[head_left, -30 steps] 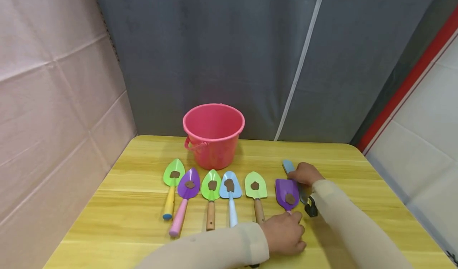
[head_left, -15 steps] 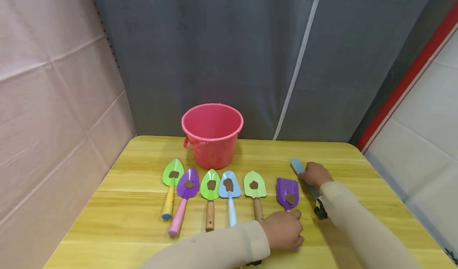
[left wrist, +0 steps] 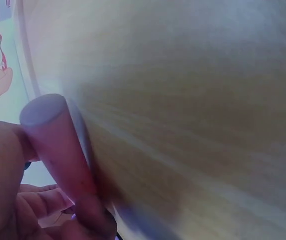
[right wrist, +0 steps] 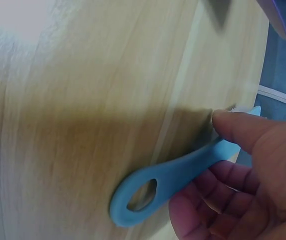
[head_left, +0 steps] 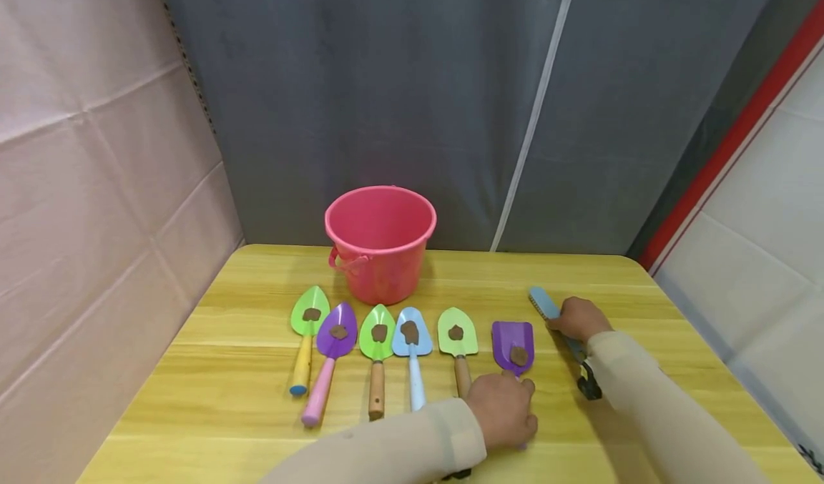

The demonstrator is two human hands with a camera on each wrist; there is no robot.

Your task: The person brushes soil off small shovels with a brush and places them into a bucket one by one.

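Note:
With my left hand I grip the pink handle of a square-bladed purple trowel, which lies at the right end of a row of trowels. A round brown patch marks its blade. My right hand pinches a light blue brush at its middle, low over the table to the right of that trowel. Bristles show at the brush's far end in the head view. In the right wrist view its handle end, with an oval hole, points away from the fingers.
Several trowels with brown patches lie left of my hands: a pale green one, a light blue one, a green one, a purple one and a yellow-handled one. A pink bucket stands behind them.
My right hand has moved right with the brush, away from the purple trowel. My left hand has shifted slightly left, keeping hold of the trowel's handle.

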